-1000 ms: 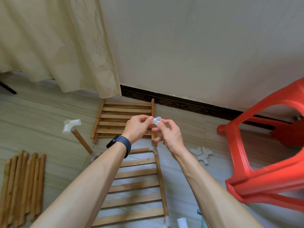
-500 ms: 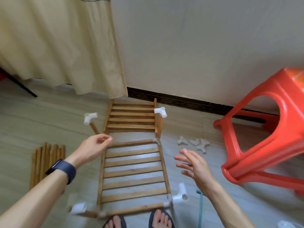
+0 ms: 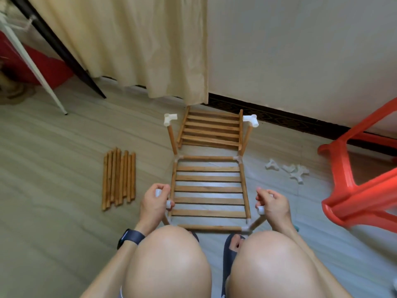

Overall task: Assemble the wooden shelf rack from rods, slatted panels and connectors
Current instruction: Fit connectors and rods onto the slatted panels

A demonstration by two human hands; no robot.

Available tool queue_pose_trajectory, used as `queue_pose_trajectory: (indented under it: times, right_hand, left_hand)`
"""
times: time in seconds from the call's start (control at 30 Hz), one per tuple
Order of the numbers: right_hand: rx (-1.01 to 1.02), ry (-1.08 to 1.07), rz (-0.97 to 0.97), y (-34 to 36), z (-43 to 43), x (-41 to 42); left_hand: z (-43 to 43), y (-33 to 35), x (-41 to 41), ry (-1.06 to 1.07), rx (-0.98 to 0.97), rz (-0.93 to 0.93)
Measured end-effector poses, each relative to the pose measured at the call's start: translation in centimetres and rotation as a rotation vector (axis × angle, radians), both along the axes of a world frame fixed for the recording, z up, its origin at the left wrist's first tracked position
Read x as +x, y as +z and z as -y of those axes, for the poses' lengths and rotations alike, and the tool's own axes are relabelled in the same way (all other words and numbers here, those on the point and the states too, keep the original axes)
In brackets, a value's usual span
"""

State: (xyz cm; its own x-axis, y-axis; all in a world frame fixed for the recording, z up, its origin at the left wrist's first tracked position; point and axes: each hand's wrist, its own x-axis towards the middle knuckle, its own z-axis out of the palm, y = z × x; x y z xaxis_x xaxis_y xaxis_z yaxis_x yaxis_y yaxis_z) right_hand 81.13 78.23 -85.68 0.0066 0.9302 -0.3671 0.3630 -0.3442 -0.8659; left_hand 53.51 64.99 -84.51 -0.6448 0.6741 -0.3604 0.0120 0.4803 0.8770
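Near-left connector [image 3: 169, 204] being gripped by left grip [image 3: 153, 204], near-right connector [image 3: 260, 210] by right grip [image 3: 274, 204]; uprights [image 3: 257, 222] seemingly being seated. Next likely: loose rods [image 3: 119, 178] being aligned squarely into sockets.

red plastic stool [image 3: 365, 201] right | cream curtain [image 3: 129, 50] back left | black baseboard [image 3: 279, 118] under wall

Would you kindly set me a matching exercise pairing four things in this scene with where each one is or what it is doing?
Things:
1. loose rods
2. spare connectors
3. second slatted panel
4. left hand

Place or state:
A. by the wall, beyond the frame
B. grips a white connector
C. lying left of the frame
D. lying near the red stool

Pairs: 1-C, 2-D, 3-A, 4-B.
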Motion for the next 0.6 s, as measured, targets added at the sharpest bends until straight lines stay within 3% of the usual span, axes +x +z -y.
queue_pose_trajectory:
  times: [0.3, 0.6]
  right_hand:
    - [0.063, 0.061, 0.135, 0.2, 0.1, -0.2]
    - [0.051, 0.081, 0.232, 2.1, 1.0, -0.3]
  left_hand:
    - [0.1, 0.6, -0.3, -0.071, -0.003, -0.108]
    - [-0.1, -0.1, 0.7, 0.002, 0.010, -0.072]
